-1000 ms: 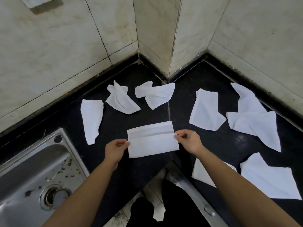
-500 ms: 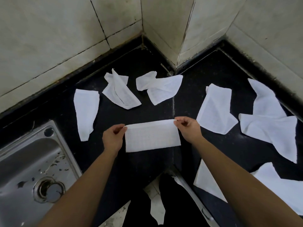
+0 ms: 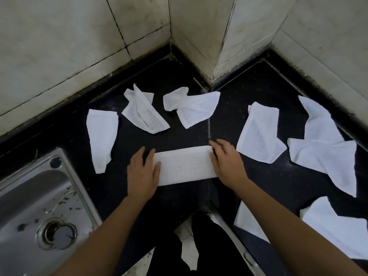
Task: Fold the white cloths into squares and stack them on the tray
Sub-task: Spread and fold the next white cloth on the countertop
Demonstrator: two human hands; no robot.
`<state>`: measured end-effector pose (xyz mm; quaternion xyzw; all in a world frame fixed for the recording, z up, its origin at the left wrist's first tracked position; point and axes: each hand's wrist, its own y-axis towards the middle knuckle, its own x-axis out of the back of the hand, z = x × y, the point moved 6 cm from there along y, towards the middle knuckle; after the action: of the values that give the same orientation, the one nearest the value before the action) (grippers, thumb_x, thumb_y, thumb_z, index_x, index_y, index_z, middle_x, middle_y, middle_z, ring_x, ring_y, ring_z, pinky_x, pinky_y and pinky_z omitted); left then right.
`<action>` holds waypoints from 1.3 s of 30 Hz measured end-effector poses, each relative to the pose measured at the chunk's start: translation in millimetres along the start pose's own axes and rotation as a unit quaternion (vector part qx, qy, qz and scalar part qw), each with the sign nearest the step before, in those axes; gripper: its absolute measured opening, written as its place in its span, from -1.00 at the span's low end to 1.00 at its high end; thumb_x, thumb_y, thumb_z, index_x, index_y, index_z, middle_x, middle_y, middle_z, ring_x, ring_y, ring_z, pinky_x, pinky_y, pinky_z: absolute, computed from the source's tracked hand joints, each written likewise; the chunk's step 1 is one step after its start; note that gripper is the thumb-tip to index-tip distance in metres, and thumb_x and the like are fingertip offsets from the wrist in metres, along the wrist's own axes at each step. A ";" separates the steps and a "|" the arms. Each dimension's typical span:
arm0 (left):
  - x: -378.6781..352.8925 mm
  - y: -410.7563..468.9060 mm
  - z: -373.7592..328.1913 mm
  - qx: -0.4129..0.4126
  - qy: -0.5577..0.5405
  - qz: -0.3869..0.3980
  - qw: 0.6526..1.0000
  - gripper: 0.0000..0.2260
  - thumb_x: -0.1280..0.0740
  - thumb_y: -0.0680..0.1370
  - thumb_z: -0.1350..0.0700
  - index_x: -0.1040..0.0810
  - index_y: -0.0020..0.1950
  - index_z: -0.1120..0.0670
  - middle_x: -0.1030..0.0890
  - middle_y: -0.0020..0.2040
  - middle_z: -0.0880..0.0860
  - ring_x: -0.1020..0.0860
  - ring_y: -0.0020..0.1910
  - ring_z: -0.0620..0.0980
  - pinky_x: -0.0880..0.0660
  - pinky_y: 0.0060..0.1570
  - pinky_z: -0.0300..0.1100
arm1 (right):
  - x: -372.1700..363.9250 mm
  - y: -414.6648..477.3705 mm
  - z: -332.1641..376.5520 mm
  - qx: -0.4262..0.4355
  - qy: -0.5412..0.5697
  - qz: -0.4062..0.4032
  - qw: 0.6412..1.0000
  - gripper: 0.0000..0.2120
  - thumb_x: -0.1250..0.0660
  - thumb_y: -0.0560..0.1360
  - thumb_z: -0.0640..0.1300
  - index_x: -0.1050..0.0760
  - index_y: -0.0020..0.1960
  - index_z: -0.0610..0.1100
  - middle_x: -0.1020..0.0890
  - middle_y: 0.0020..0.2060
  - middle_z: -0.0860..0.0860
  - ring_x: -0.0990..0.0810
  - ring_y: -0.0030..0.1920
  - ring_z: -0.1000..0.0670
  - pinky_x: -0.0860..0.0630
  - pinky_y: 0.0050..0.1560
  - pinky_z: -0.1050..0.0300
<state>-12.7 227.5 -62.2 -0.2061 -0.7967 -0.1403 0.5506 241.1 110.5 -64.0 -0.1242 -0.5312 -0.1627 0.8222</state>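
Note:
A white cloth [image 3: 184,165], folded into a long rectangle, lies flat on the black counter [image 3: 179,134] in front of me. My left hand [image 3: 143,171] rests on its left end with fingers straight. My right hand [image 3: 226,162] presses flat on its right end. Several other white cloths lie crumpled around it: one at the left [image 3: 101,136], two behind [image 3: 144,112] [image 3: 194,107], and more to the right [image 3: 260,136] [image 3: 326,148]. No tray is in view.
A steel sink [image 3: 37,212] with a drain sits at the lower left. Tiled walls [image 3: 199,32] form a protruding corner behind the counter. Two more cloths [image 3: 338,226] [image 3: 247,224] lie at the lower right. The counter's front edge is just below my wrists.
The cloth went from a partly folded sheet pinched at its ends to a narrower strip laid down. Both hands let go of the pinch and now lie flat on its ends.

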 end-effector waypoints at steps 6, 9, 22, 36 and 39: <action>-42.5 -32.0 14.0 -0.101 0.135 0.160 0.973 -0.34 0.16 0.66 -0.26 0.04 0.63 0.14 0.13 0.63 0.12 0.11 0.61 0.09 -0.03 0.50 0.25 | -35.4 -24.1 -9.9 0.030 -0.160 0.164 0.973 -0.27 0.33 0.59 0.37 0.21 0.64 0.00 0.19 0.61 -0.19 0.22 0.61 -0.21 0.15 0.58 -0.24; -45.4 -34.3 15.9 -0.093 0.145 0.191 0.966 -0.31 0.20 0.65 -0.29 0.08 0.62 0.14 0.17 0.63 0.10 0.15 0.61 0.08 0.06 0.50 0.23 | -38.1 -25.9 -15.1 0.007 -0.157 0.196 0.968 -0.26 0.36 0.54 0.40 0.33 0.61 0.05 0.28 0.60 -0.17 0.31 0.59 -0.19 0.21 0.57 -0.23; -32.8 2.1 -37.7 -0.173 0.148 0.254 0.940 -0.20 0.13 0.55 -0.43 0.24 0.62 0.02 0.31 0.60 0.10 0.30 0.58 0.10 0.15 0.50 0.29 | 3.8 -17.9 -7.5 -0.285 0.129 0.137 0.940 -0.66 -0.32 0.56 0.07 -0.55 0.28 -0.04 -0.63 -0.08 0.09 -0.61 0.09 -0.04 -0.52 -0.01 0.09; -45.4 12.3 -42.7 -0.137 0.157 0.313 0.926 -0.07 0.03 0.39 -0.59 0.37 0.56 -0.17 0.42 0.56 0.12 0.37 0.55 0.14 0.22 0.46 0.35 | -11.7 -20.7 -4.9 -0.433 0.415 0.152 0.786 -0.97 -0.43 0.48 -0.19 -0.63 -0.09 -0.10 -0.67 -0.01 -0.12 -0.66 -0.08 -0.06 -0.68 0.02 -0.03; -42.6 13.6 -43.1 -0.137 0.154 0.319 0.925 -0.05 0.00 0.39 -0.59 0.35 0.57 -0.17 0.41 0.56 0.12 0.37 0.55 0.14 0.22 0.46 0.35 | -6.5 -22.7 -0.2 -0.444 0.440 0.144 0.767 -0.90 -0.42 0.51 -0.14 -0.63 -0.01 -0.14 -0.67 0.03 -0.14 -0.64 -0.07 -0.06 -0.63 -0.14 0.07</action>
<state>42.3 212.6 -86.8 -0.4989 -0.5669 -0.0950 0.6486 229.7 90.5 -69.3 -0.4649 0.0447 -0.2968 0.8329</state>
